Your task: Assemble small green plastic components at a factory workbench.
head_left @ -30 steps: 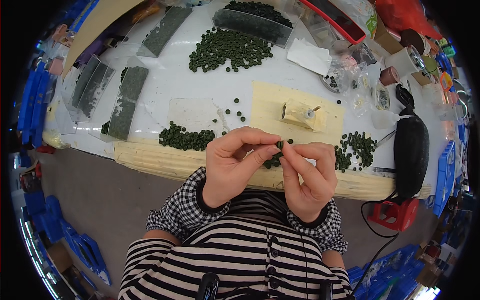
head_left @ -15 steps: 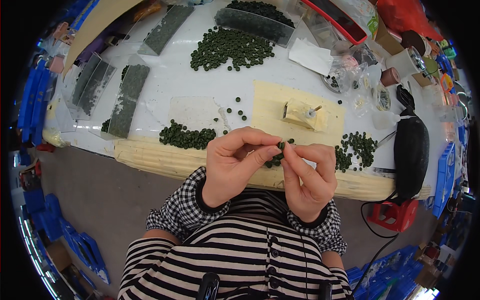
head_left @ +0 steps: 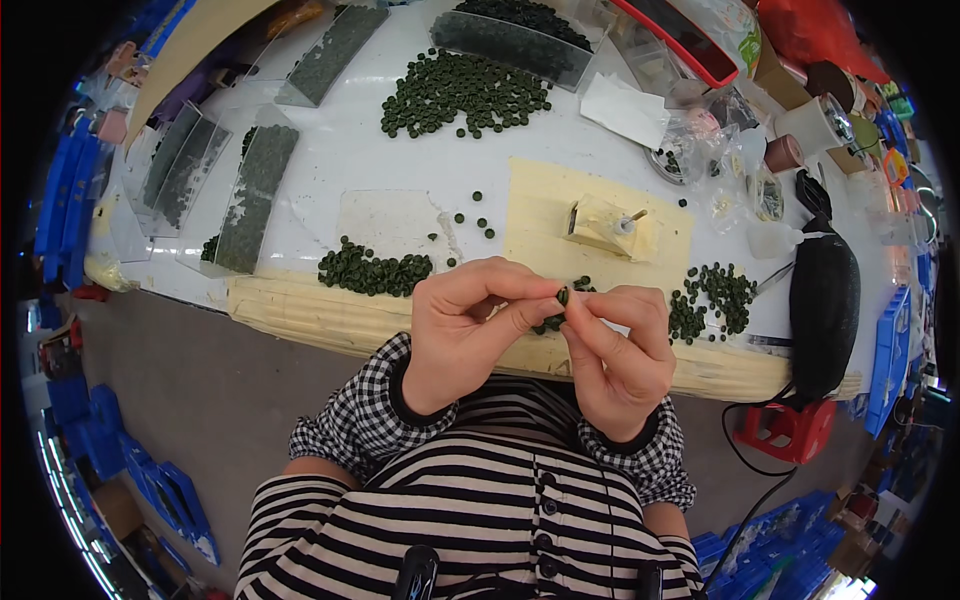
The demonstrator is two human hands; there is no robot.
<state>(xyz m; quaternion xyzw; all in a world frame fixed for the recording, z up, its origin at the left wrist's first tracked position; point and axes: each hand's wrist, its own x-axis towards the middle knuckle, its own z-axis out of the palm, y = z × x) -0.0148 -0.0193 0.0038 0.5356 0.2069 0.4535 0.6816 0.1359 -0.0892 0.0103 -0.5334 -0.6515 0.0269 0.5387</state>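
Note:
My left hand [head_left: 465, 325] and my right hand [head_left: 628, 350] meet fingertip to fingertip above the table's near edge. Between their thumbs and forefingers is pinched one small dark green round piece [head_left: 563, 296], its edge turned up. A pile of like pieces [head_left: 375, 272] lies left of my left hand, and another pile [head_left: 712, 300] right of my right hand. Some more pieces [head_left: 548, 325] show behind my fingers, partly hidden. Beyond the hands, a tape-wrapped block [head_left: 610, 230] with a thin pin sticking up stands on a yellow sheet [head_left: 535, 205].
A large heap of green pieces [head_left: 460, 95] lies at the back, before a clear box [head_left: 510, 50]. Clear trays [head_left: 258, 195] of pieces stand at left. At right are a black pouch [head_left: 823, 310], a phone in a red case [head_left: 690, 45] and folded white tissue [head_left: 622, 110]. A red stool [head_left: 790, 435] stands below.
The pinched green piece has turned slightly between my fingertips and shows more of its side. Both hands stay in nearly the same place.

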